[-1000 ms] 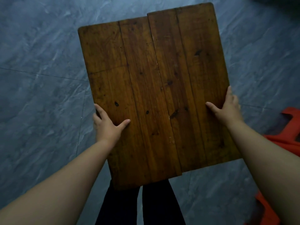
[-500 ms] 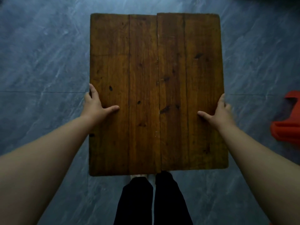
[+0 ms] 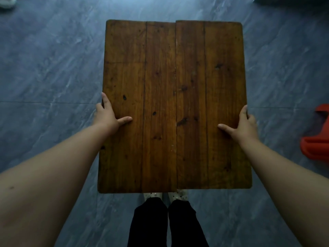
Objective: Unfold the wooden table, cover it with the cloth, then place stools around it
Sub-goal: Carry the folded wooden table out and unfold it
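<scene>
Filling most of the frame is a grey marbled tile floor (image 3: pixel 44 68), with one grout line running across the middle height of the picture. Over it, at the centre, sits the wooden table (image 3: pixel 174 104), seen from straight above so that only its brown plank top shows; its legs and whatever lies under it are hidden. The top is made of two halves that meet along a seam down the middle, the right half standing a touch further up the frame than the left.

Both bare forearms reach in from the lower corners. The left hand (image 3: pixel 109 116) clasps the left edge of the table at mid height, thumb lying flat on the wood and the fingers curled over the rim, mostly out of sight. The right hand (image 3: pixel 243 124) grips the right edge likewise, thumb on top, fingers wrapped over the side.

Below the table's near edge, the person's dark trouser legs (image 3: pixel 165 223) stand at the bottom centre, with pale spotted footwear (image 3: pixel 167 195) partly hidden by the tabletop. At the right edge of the frame a red plastic stool (image 3: pixel 316 139) is cut off, so its shape is hard to read. A pale object (image 3: pixel 6 2) in the upper left corner and a dark one in the upper right are too cropped to identify.
</scene>
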### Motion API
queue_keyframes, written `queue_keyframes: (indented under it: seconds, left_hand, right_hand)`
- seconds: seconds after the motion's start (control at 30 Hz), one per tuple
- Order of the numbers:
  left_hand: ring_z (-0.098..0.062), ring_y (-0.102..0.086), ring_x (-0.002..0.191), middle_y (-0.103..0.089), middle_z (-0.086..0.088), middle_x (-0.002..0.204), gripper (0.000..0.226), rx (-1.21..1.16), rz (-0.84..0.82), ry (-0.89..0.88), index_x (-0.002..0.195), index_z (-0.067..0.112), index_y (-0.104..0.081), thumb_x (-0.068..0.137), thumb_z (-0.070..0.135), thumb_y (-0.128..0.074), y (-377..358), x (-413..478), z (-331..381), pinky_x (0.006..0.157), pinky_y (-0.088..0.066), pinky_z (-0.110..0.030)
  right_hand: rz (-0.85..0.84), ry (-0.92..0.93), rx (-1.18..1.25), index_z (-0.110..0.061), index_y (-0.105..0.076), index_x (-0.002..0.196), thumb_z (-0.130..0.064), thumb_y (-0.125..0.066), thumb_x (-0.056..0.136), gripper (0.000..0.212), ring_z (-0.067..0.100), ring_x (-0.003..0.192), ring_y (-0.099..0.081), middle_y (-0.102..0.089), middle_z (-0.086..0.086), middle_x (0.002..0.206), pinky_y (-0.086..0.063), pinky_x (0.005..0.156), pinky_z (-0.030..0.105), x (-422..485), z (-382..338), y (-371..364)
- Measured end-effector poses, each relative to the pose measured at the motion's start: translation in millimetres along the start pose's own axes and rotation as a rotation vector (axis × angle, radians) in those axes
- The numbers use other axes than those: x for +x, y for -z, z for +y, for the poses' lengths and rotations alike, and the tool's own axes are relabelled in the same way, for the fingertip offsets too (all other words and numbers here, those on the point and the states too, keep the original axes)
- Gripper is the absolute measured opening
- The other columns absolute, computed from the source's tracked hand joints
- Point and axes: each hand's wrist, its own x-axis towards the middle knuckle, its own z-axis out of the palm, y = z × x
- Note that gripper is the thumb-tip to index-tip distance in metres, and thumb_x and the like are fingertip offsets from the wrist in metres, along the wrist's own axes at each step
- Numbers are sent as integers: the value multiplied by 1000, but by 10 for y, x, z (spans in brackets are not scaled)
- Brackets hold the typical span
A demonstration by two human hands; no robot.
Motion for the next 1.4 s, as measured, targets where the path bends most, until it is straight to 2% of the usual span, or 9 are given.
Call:
queue_keyframes:
  seconds: [0.33, 0.57, 0.73, 0.8, 0.9, 1.0, 1.13, 1.27, 1.4]
  left_hand:
    - [-40, -23, 136, -8, -20, 152, 121, 23, 39, 37, 145, 23, 25, 73, 53, -69, -209, -24, 6, 108, -28, -51]
    - [-39, -23, 136, -10, -18, 152, 121, 48, 66, 23, 145, 24, 24, 73, 55, -68, -240, -42, -10, 109, -28, -52]
    - [-36, -11, 142, 5, -12, 158, 108, 142, 23, 21, 149, 17, 10, 78, 58, -60, -136, -282, 81, 112, -23, -52]
    - [-33, -9, 143, 8, -10, 158, 94, 180, 20, -37, 151, 14, 1, 85, 58, -51, 13, -517, 173, 113, -22, -51]
    - [-30, -12, 144, -1, -10, 159, 81, 258, 115, -210, 151, 15, -6, 91, 57, -42, 473, -964, 349, 112, -21, -49]
    - [-27, -13, 144, -9, -9, 158, 76, 325, 261, -373, 151, 16, -9, 93, 58, -33, 1146, -1602, 580, 113, -19, -48]
    - [-29, -15, 143, -13, -11, 158, 76, 323, 466, -474, 151, 16, -12, 91, 59, -33, 2170, -2698, 866, 113, -19, -48]
    - [-30, -20, 141, -17, -11, 157, 75, 301, 721, -493, 150, 16, -18, 91, 59, -33, 2990, -3715, 779, 111, -21, -48]
    - [-27, -13, 144, -14, -9, 158, 79, 301, 821, -379, 151, 18, -11, 86, 64, -15, 3467, -4490, 403, 114, -17, -47]
  right_hand:
    - [54, 101, -85, -25, 8, 150, -64, -62, 73, 111, 36, 135, -25, -22, 15, 149, -31, 106, 56, 125, 184, 12]
    - [62, 102, -105, -25, 10, 150, -64, -61, 75, 110, 34, 136, -23, -21, 14, 150, -30, 106, 51, 117, 195, 35]
    - [48, 83, -154, -21, 5, 151, -62, -55, 82, 100, 35, 138, -21, -15, 14, 154, -29, 107, 50, -89, 94, 108]
    - [83, 178, -142, -15, -2, 152, -59, -49, 87, 92, 33, 141, -17, -13, 14, 156, -26, 110, 48, -283, -26, 217]
    - [100, 443, -102, -11, -9, 151, -53, -47, 90, 83, 27, 143, -17, -17, 13, 156, -22, 115, 41, -720, -356, 582]
    - [139, 700, -49, -11, -17, 150, -49, -50, 89, 79, 20, 143, -19, -23, 9, 155, -23, 116, 37, -1379, -807, 1217]
    - [221, 966, 24, -11, -26, 148, -46, -59, 86, 78, 21, 142, -22, -29, 9, 153, -23, 114, 35, -2455, -1429, 2191]
    - [323, 1194, 19, -13, -28, 147, -47, -55, 89, 74, 21, 142, -22, -28, 8, 154, -13, 110, 26, -3454, -1897, 2800]
    - [406, 1356, -20, -11, -26, 148, -50, -49, 90, 74, 25, 143, -22, -25, 10, 155, -13, 112, 31, -4259, -2280, 3033]
